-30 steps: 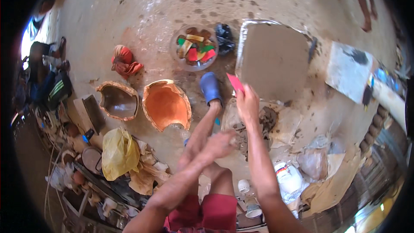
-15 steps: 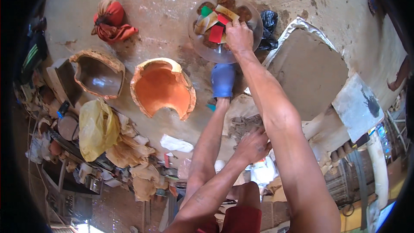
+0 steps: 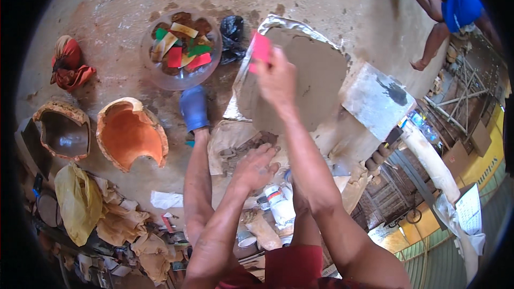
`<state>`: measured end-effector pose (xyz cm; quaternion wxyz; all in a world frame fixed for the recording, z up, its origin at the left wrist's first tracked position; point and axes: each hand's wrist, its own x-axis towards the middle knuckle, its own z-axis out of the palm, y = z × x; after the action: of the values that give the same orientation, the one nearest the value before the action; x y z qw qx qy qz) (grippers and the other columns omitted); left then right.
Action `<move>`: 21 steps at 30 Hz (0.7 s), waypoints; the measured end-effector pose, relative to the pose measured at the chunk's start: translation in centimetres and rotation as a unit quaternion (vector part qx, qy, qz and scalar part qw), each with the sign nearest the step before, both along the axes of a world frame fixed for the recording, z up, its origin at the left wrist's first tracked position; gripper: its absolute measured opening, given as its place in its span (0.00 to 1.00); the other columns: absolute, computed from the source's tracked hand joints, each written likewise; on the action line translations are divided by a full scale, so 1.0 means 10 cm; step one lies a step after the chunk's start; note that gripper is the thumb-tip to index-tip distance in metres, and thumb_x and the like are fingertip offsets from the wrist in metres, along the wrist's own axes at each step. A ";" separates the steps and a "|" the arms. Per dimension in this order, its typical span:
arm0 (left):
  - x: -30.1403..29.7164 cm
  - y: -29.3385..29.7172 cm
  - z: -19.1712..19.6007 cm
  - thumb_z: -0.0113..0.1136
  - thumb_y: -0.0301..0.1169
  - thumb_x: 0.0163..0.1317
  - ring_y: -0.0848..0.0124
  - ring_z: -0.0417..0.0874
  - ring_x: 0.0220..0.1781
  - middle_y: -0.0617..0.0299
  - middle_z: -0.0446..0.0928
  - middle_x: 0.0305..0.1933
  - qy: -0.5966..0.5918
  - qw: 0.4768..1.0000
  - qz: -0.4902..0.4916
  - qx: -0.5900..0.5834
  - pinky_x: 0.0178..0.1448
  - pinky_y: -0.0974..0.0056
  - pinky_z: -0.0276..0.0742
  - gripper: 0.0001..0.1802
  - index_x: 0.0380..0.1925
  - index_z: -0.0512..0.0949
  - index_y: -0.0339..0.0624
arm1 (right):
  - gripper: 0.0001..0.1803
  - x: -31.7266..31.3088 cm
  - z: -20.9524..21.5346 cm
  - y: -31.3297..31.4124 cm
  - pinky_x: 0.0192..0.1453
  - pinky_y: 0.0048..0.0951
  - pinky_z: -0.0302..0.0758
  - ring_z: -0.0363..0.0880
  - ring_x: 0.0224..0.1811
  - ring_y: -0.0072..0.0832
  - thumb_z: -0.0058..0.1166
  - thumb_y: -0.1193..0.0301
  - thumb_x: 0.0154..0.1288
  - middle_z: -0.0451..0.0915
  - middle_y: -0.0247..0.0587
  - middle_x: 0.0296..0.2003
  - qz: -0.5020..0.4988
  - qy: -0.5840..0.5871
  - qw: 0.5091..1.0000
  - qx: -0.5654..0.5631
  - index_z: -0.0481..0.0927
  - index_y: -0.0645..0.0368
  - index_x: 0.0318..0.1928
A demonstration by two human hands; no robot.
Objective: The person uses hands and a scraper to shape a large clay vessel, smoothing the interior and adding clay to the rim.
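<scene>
Upper centre: right hand (image 3: 277, 77) pinching a pink card (image 3: 261, 48) – held over the grey clay slab (image 3: 316, 75).
Centre: left hand (image 3: 256, 167), fingers curled loosely, resting on a scrap of clay-smeared paper (image 3: 227, 142).
Upper left: clear bowl (image 3: 156, 72) – red, green and yellow cards inside.
Left: two broken pots (image 3: 128, 134), hollow sides up, holding nothing visible.

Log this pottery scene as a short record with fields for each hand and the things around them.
Right hand: holds a red card over the grey clay slab
Left hand: rests on clay lumps
Bowl: holds coloured cards
Broken pots: lie left of the blue shoe
Another person: top right
</scene>
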<state>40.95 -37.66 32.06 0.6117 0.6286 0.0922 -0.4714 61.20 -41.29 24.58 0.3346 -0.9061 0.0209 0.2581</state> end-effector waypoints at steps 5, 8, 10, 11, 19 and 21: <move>0.40 -0.21 0.19 0.60 0.43 0.72 0.43 0.72 0.77 0.46 0.69 0.79 -0.077 0.997 0.025 0.020 0.79 0.44 0.69 0.29 0.69 0.76 0.43 | 0.12 0.48 0.12 -2.20 0.46 0.40 0.83 0.91 0.39 0.35 0.57 0.64 0.77 0.91 0.47 0.38 -0.060 -0.127 0.980 -0.142 0.84 0.59 0.50; 0.45 -0.25 0.26 0.60 0.43 0.73 0.43 0.73 0.76 0.47 0.69 0.80 -0.082 0.996 0.021 0.036 0.78 0.45 0.71 0.28 0.68 0.77 0.41 | 0.11 0.64 0.05 -2.67 0.46 0.42 0.83 0.91 0.41 0.40 0.57 0.66 0.75 0.89 0.50 0.37 -0.091 -0.079 0.965 -0.233 0.85 0.60 0.48; 0.61 -0.60 0.30 0.61 0.43 0.73 0.44 0.73 0.76 0.45 0.71 0.77 -0.122 0.991 0.053 0.027 0.79 0.47 0.70 0.28 0.68 0.77 0.40 | 0.11 1.03 -0.14 -3.44 0.46 0.45 0.82 0.89 0.40 0.43 0.57 0.67 0.74 0.86 0.50 0.37 -0.010 -0.167 0.938 -0.304 0.85 0.61 0.47; 0.60 -0.79 0.32 0.62 0.43 0.74 0.46 0.73 0.77 0.43 0.74 0.75 -0.140 0.987 0.078 0.020 0.80 0.48 0.69 0.29 0.68 0.77 0.39 | 0.11 1.12 -0.26 -3.76 0.45 0.47 0.82 0.88 0.40 0.46 0.57 0.67 0.73 0.84 0.51 0.36 0.071 -0.228 0.897 -0.373 0.86 0.62 0.46; -0.01 -1.66 0.27 0.63 0.42 0.74 0.45 0.76 0.74 0.44 0.75 0.74 -0.081 0.994 0.027 0.061 0.79 0.49 0.71 0.27 0.66 0.78 0.37 | 0.12 0.67 -0.59 -1.96 0.39 0.47 0.84 0.87 0.34 0.40 0.56 0.67 0.75 0.80 0.45 0.33 0.012 -0.211 0.955 -0.209 0.86 0.62 0.46; -0.09 -1.74 0.24 0.62 0.42 0.74 0.45 0.75 0.75 0.43 0.74 0.75 -0.069 0.996 -0.016 0.052 0.79 0.48 0.71 0.27 0.66 0.78 0.37 | 0.11 0.53 -0.63 -1.55 0.43 0.49 0.86 0.87 0.41 0.44 0.54 0.74 0.73 0.80 0.50 0.42 0.125 -0.271 0.938 -0.176 0.85 0.69 0.47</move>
<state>40.08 -55.02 34.43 0.5756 0.6918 0.0639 -0.4312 66.50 -56.83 18.31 0.1276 -0.9814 -0.1391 0.0351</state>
